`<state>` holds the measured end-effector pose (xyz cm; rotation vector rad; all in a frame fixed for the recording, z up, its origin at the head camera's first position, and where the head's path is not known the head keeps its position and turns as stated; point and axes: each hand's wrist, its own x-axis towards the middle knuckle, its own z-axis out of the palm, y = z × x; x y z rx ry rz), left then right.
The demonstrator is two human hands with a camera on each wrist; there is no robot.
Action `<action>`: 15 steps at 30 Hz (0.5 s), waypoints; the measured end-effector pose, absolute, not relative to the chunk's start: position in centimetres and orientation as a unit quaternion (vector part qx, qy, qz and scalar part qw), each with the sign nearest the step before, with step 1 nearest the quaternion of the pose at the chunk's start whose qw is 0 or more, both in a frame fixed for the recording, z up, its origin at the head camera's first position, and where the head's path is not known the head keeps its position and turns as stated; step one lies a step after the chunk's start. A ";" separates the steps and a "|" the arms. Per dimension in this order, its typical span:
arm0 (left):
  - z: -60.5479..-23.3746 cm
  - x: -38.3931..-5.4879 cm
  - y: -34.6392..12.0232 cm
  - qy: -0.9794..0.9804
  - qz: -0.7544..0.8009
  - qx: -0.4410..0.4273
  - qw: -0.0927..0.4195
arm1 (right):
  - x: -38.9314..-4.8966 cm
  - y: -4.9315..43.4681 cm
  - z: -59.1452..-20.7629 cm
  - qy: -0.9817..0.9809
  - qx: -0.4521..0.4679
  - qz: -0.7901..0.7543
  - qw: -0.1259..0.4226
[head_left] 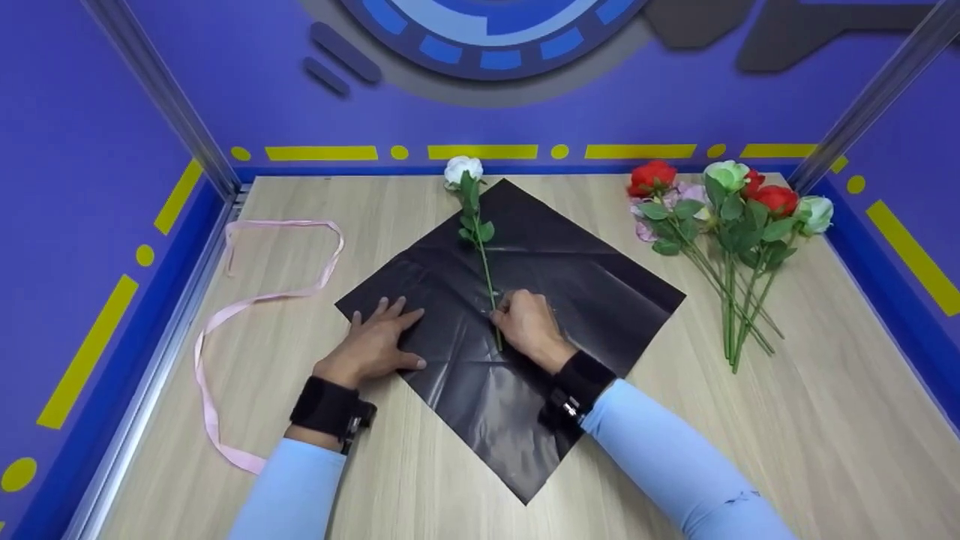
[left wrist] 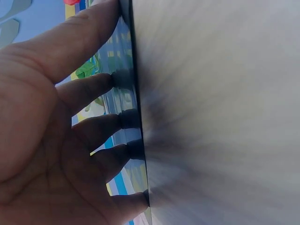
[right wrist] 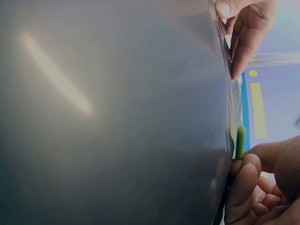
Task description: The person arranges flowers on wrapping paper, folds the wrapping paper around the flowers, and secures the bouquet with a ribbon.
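Note:
A square sheet of black wrapping paper (head_left: 600, 285) lies creased on the table, one corner toward the person. Across it lies a white artificial rose (head_left: 463, 172), its bloom just past the sheet's upper left edge. My right hand (head_left: 529, 322) pinches the lower part of the green stem (head_left: 486, 262); in the right wrist view the stem's cut end (right wrist: 241, 140) sticks out past the fingers. With fingers spread, my left hand (head_left: 379, 341) rests on the paper's left corner area. The left wrist view shows its fingertips (left wrist: 129, 119) touching the dark sheet near its edge.
Several artificial flowers in red, white-green and pink, with green stems (head_left: 729, 315), lie in a bunch at the right. A pink ribbon (head_left: 262, 298) winds along the left side of the wooden table (head_left: 405, 450). Blue-purple panels (head_left: 495, 120) enclose the back and sides.

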<state>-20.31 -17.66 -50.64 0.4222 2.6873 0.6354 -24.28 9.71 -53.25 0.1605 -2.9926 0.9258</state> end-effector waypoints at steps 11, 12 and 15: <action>-50.5 -20.3 -17.6 0.949 0.219 0.150 0.172 | -23.7 10.2 -52.8 -0.952 0.041 0.302 -0.007; -50.5 -20.3 -17.6 0.949 0.218 0.150 0.171 | -23.7 10.3 -52.8 -0.952 0.042 0.302 -0.009; -50.4 -20.2 -17.6 0.950 0.214 0.150 0.170 | -23.5 10.4 -52.8 -0.953 0.048 0.299 -0.016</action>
